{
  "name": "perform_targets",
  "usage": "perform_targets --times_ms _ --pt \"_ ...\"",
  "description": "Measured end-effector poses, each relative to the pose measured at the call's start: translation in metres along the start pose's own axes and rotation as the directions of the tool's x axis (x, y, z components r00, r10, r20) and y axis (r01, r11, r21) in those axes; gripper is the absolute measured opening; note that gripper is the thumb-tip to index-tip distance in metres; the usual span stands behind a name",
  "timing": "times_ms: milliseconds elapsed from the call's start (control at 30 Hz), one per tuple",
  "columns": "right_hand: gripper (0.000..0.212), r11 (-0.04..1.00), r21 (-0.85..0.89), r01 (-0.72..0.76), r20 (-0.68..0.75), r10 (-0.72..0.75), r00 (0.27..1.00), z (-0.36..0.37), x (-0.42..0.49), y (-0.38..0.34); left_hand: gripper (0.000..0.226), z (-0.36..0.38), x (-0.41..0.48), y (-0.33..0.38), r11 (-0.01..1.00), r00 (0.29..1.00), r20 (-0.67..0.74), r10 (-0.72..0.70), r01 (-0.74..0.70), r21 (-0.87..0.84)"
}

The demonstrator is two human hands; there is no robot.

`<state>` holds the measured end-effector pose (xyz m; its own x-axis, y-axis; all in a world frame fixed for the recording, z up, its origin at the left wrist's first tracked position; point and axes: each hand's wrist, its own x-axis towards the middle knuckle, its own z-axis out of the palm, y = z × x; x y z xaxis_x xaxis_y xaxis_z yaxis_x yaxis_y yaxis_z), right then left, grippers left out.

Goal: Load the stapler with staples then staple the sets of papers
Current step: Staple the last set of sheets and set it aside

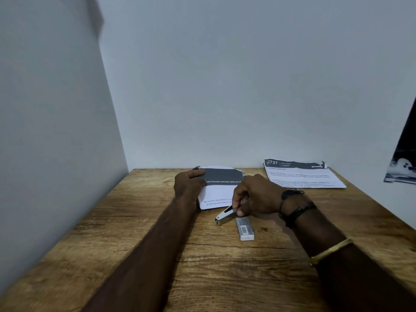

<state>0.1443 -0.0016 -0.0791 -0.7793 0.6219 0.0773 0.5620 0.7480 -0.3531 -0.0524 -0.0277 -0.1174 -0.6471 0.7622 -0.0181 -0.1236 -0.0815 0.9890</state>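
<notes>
A small silver stapler lies tilted on the wooden desk, its jaw end pointing toward me. My right hand is closed on its far end. My left hand grips the left edge of a set of papers with a dark grey header band, lying upside down to me just behind the stapler. A small white staple box with a barcode rests right of the stapler. A second set of printed papers lies at the back right.
White walls close the desk at the back and left. A dark object leans beyond the desk's right edge. Bracelets circle my right wrist.
</notes>
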Motion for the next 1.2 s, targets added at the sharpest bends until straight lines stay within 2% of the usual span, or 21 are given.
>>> perform_targets --times_ms 567,667,800,867,967,1100,1200 --pt "0.02 0.998 -0.068 0.003 -0.085 -0.009 0.996 0.005 0.003 -0.003 0.037 0.0 -0.002 0.001 1.0 1.0 0.007 -0.004 0.003 0.012" --pt "0.019 1.0 0.002 -0.021 -0.136 0.021 0.99 0.006 0.002 0.001 0.037 0.0 -0.001 0.0 1.0 1.0 0.011 0.0 0.0 -0.005" --pt "0.016 0.981 0.192 -0.01 -0.181 0.045 0.982 0.001 0.002 0.005 0.027 0.001 -0.001 -0.002 0.999 1.0 0.018 0.009 -0.008 -0.052" --pt "0.014 0.913 0.408 0.0 -0.201 0.09 0.976 0.001 0.002 0.009 0.026 0.003 -0.002 -0.003 0.999 1.0 0.029 0.013 -0.011 -0.045" --pt "0.015 0.659 0.752 0.025 -0.189 0.179 0.965 0.004 0.003 0.013 0.027 0.005 -0.004 -0.004 0.999 0.998 0.064 0.015 -0.013 -0.031" --pt "0.013 0.389 0.921 0.008 -0.131 0.291 0.948 0.009 0.007 0.016 0.029 0.007 -0.005 -0.006 1.0 0.996 0.09 0.019 -0.018 -0.009" --pt "0.011 0.2 0.979 0.034 -0.095 0.3 0.949 0.013 0.012 0.015 0.028 0.008 -0.005 -0.007 0.998 0.996 0.089 0.014 -0.019 0.058"
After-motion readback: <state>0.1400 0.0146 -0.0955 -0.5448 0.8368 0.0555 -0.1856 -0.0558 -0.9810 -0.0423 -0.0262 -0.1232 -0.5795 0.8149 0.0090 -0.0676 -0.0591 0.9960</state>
